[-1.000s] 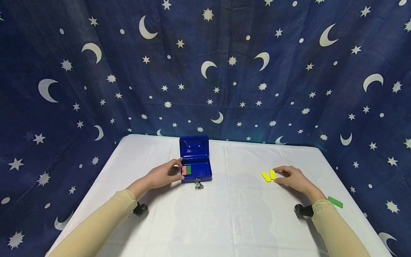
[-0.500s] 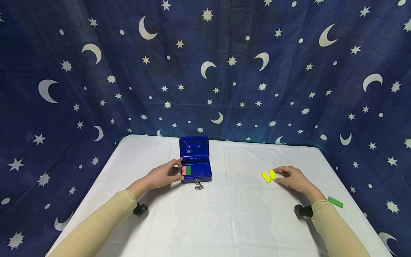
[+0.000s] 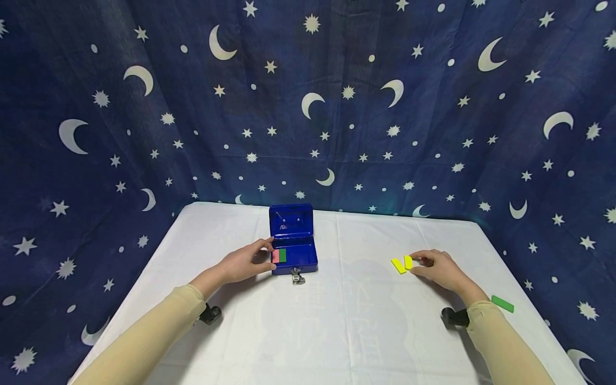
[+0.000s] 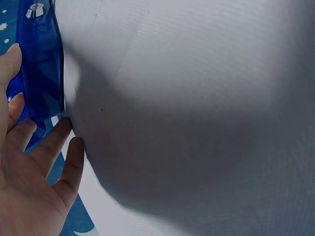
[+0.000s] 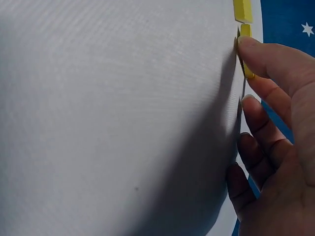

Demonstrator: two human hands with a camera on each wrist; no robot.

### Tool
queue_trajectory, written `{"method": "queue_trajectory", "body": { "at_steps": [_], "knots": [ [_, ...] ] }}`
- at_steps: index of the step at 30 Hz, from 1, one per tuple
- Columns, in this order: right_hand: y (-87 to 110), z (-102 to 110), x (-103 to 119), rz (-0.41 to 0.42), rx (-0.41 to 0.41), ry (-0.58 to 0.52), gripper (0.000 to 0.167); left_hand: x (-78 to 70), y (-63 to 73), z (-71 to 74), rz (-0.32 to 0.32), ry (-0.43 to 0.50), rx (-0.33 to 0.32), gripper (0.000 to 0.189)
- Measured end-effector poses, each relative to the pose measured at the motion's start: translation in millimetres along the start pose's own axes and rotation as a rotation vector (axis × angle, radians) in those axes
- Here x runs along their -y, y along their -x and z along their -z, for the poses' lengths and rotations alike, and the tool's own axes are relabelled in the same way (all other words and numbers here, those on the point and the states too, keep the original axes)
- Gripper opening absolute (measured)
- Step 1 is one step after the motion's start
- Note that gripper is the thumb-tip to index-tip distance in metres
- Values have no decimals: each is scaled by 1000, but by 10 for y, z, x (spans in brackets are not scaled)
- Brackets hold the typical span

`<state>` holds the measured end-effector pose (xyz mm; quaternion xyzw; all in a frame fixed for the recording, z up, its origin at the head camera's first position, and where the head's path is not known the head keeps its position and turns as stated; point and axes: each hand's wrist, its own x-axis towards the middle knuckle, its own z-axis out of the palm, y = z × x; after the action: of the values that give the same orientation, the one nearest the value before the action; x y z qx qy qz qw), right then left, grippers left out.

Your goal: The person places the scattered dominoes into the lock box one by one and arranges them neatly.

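Observation:
My left hand (image 3: pixel 248 260) is at the left side of a blue metal cash box (image 3: pixel 301 255), which stands with its lid up. Its thumb and forefinger overlap the left rim, either side of a pink block (image 3: pixel 276 256). A green block (image 3: pixel 282 255) lies against the pink one. I cannot tell whether these fingers grip a block or the box. In the left wrist view, the other fingers spread by the box's wall (image 4: pixel 44 73). My right hand (image 3: pixel 437 267) pinches a yellow block (image 5: pixel 246 32) between thumb and forefinger. Another yellow block (image 3: pixel 398 265) lies just left of it.
A longer green block (image 3: pixel 502 303) lies beside the right sleeve, near the table's right edge. The box's silver latch (image 3: pixel 297 276) hangs at its front. A white cloth (image 3: pixel 337 331) covers the table, with a dark blue star-and-moon curtain (image 3: pixel 337 64) around it.

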<state>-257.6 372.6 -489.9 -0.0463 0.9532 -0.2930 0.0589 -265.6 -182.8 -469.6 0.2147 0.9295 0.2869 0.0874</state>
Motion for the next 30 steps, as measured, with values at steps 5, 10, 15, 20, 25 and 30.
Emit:
{"method": "queue_trajectory", "body": {
  "at_steps": [5,10,15,20,25,30],
  "knots": [
    [-32,38,39,-5,3,-17,55,-5,3,1,5,3,2,47],
    [-49,87,126,19,-17,-37,53,-9,6,4,6,9,4,47],
    [-88,96,203,44,-39,-31,52,-5,3,4,2,3,3,48],
    [-129,68,322,61,-33,-29,53,0,-5,0,3,1,7,48],
    [-161,27,499,82,-25,-25,51,-9,-6,7,13,12,10,49],
    [-196,-33,637,116,-33,-26,47,-8,-7,10,18,13,14,50]
  ]
}}
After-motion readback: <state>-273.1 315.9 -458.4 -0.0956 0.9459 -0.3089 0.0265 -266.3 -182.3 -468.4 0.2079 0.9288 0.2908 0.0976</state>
